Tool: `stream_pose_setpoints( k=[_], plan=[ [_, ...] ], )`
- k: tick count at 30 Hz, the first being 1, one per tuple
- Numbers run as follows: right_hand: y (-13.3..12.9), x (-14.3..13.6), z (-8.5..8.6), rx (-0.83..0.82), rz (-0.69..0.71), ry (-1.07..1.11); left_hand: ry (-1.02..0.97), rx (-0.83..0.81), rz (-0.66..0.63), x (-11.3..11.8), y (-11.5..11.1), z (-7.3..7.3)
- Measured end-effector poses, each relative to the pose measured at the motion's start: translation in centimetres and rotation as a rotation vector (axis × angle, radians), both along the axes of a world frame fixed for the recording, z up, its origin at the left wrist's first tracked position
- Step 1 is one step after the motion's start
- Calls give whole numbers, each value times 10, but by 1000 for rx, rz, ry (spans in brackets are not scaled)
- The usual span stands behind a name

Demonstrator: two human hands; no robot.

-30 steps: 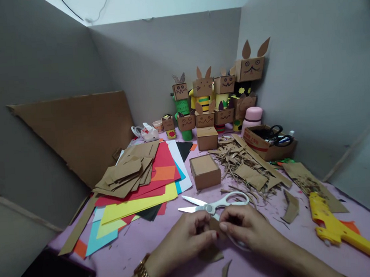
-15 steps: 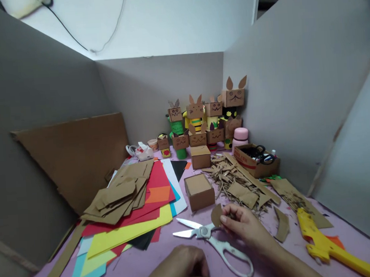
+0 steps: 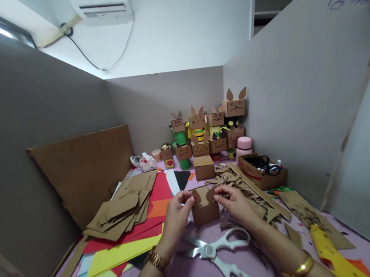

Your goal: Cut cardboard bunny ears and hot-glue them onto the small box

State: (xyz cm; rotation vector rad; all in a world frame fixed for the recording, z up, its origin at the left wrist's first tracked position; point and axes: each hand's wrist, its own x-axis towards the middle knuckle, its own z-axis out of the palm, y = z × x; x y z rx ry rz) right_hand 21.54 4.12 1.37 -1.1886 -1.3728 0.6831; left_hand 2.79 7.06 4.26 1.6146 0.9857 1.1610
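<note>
Between my two hands stands a small cardboard box [image 3: 206,216] on the purple tabletop. My left hand [image 3: 180,204] pinches a cardboard ear piece [image 3: 196,196] at the box's upper left. A matching ear piece [image 3: 210,195] is pinched by my right hand [image 3: 230,200] at the upper right. Both pieces stand upright by the box top; whether they touch it I cannot tell. White-handled scissors [image 3: 208,250] lie with blades apart below my hands, between my forearms.
Cardboard sheets [image 3: 120,208] and coloured paper [image 3: 126,252] lie left. Cardboard scraps [image 3: 235,181], a supply box [image 3: 263,173] and a yellow glue gun [image 3: 327,246] are on the right. Box-headed animal figures [image 3: 201,148], another cardboard box [image 3: 204,167] and a pink bottle [image 3: 244,146] stand behind.
My left hand has risen from the table's front and now holds an ear piece at the box. My right hand has moved forward with its piece. The scissors have turned; the view has tilted up.
</note>
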Motion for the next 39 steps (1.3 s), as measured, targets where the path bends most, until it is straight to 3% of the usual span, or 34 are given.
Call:
stream_pose_setpoints(
  k=[4,7,21,32,39],
  plan=[
    [-1,3,-3,-25,25,14,-19,-3,-32,2,5,-16],
    [-4,4,2,-46,29,21,-25,-7,-46,0,6,-20],
    [-5,7,1,-27,45,-30,96,31,-6,-4,-9,-10],
    [-3,10,-4,26,25,-66,127,14,14,-7,-7,-20],
    [-2,9,-6,48,1,-84,96,-30,-6,-8,-7,-18]
  ],
)
